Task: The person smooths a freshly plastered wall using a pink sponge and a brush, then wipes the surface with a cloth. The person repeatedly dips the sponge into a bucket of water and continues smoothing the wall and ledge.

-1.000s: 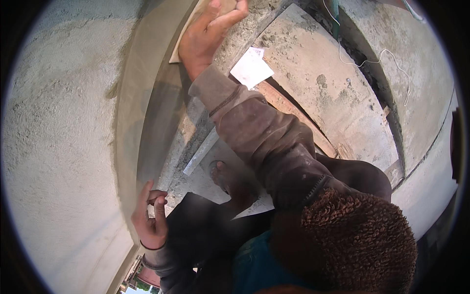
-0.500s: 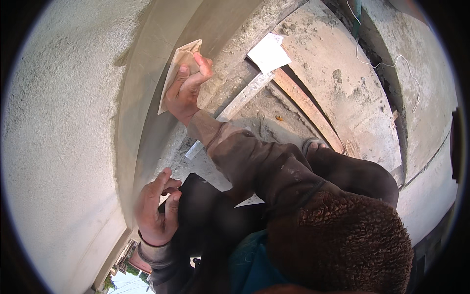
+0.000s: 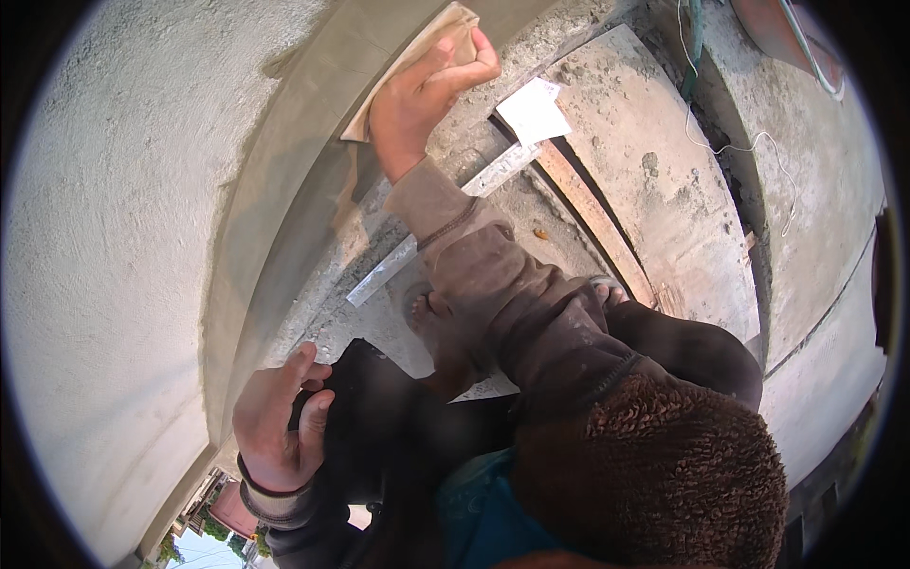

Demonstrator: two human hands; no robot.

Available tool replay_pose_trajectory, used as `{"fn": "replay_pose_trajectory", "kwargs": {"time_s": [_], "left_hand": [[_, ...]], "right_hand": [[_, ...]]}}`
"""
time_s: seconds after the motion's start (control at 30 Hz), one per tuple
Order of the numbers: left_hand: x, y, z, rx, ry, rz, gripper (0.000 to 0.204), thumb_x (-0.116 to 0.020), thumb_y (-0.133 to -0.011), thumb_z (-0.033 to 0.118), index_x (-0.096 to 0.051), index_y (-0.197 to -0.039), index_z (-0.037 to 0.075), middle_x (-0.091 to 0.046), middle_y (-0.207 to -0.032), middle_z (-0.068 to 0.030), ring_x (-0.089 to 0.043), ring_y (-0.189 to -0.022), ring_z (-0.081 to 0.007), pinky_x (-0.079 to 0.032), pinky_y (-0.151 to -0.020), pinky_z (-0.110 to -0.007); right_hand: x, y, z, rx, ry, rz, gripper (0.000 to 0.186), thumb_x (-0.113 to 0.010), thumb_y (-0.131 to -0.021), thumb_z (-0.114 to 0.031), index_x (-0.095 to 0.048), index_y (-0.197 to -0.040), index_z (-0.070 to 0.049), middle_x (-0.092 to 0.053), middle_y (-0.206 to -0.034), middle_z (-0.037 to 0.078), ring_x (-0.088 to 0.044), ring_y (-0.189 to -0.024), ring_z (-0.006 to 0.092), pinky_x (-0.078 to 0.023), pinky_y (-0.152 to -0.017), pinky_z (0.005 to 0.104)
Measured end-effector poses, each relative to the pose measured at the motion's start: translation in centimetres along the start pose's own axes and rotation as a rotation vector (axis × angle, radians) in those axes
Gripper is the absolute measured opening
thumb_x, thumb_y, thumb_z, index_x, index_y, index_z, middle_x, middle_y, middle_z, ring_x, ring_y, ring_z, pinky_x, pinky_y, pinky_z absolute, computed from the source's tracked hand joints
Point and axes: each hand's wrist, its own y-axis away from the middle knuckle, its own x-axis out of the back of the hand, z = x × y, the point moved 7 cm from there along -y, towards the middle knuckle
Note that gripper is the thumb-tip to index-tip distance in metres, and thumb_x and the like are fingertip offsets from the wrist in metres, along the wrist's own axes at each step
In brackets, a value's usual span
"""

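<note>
Two hands: right hand presses float at band edge.

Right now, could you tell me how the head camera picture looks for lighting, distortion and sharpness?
Head view: soft daylight, no glare; the right hand pressing a tan pad on the wet plaster band is sharp. Fisheye bends the wall and the metal straightedge; a black rim rings the picture. The left hand is clear; the dark clothing beside it is smeared.

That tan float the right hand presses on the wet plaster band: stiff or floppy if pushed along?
Likely stiff: the tan float keeps a flat face and straight edge under the right hand. Probably light, since one hand holds it against the plaster band. It may drag on wet plaster.
</note>
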Motion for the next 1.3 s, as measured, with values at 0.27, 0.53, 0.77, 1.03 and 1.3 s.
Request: {"fn": "replay_pose_trajectory", "kwargs": {"time_s": [0.27, 0.53, 0.77, 1.03, 1.3], "left_hand": [[0.0, -0.1, 0.4, -0.093, 0.075, 0.009, 0.045, -0.077, -0.088, 0.011, -0.064, -0.13, -0.001, -0.075, -0.091, -0.0133, -0.069, -0.075, -0.0263, -0.053, -0.07, -0.036], [2.1, 3.3, -2.0, 0.016, 0.07, 0.117, 0.048, -0.08, -0.085, 0.011, -0.066, -0.129, 0.001, -0.075, -0.09, -0.0122, -0.069, -0.075, -0.0263, -0.053, -0.069, -0.036], [0.2, 0.7, -0.4, -0.162, 0.036, -0.034, 0.045, -0.071, -0.096, 0.022, -0.061, -0.134, 0.0, -0.073, -0.088, -0.0121, -0.068, -0.072, -0.0236, -0.054, -0.068, -0.034], [1.3, 3.0, -1.7, -0.101, 0.079, 0.049, 0.049, -0.077, -0.091, 0.022, -0.063, -0.133, 0.001, -0.075, -0.09, -0.0116, -0.067, -0.07, -0.0245, -0.053, -0.069, -0.035], [2.9, 6.5, -4.1, 0.014, 0.075, 0.115, 0.045, -0.075, -0.093, 0.025, -0.065, -0.129, 0.0, -0.075, -0.086, -0.012, -0.068, -0.072, -0.0238, -0.053, -0.068, -0.036]], "right_hand": [[-0.1, 2.4, 0.7, -0.02, -0.004, 0.066, 0.038, -0.035, -0.11, -0.024, -0.024, -0.138, 0.0, -0.035, -0.133, 0.029, -0.052, -0.117, 0.0375, -0.044, -0.103, 0.0494], [-0.5, -15.3, 13.7, -0.54, -0.41, -0.221, 0.041, -0.049, -0.105, -0.016, -0.026, -0.138, -0.007, -0.043, -0.125, 0.023, -0.056, -0.102, 0.0244, -0.05, -0.087, 0.0382], [0.0, 9.0, 2.1, 0.004, 0.135, -0.109, 0.044, -0.035, -0.11, -0.02, -0.021, -0.142, 0.006, -0.037, -0.138, 0.032, -0.044, -0.132, 0.04, -0.037, -0.113, 0.0496], [-0.4, 4.2, -1.5, -0.147, -0.226, 0.098, 0.044, -0.042, -0.109, -0.027, -0.028, -0.139, 0.003, -0.041, -0.131, 0.026, -0.05, -0.122, 0.0334, -0.037, -0.11, 0.0431], [-1.2, -7.0, 4.0, -0.268, -0.066, 0.188, 0.029, -0.049, -0.106, -0.023, -0.055, -0.106, 0.005, -0.068, -0.104, 0.015, -0.06, -0.086, 0.0239, -0.049, -0.076, 0.038]]}}
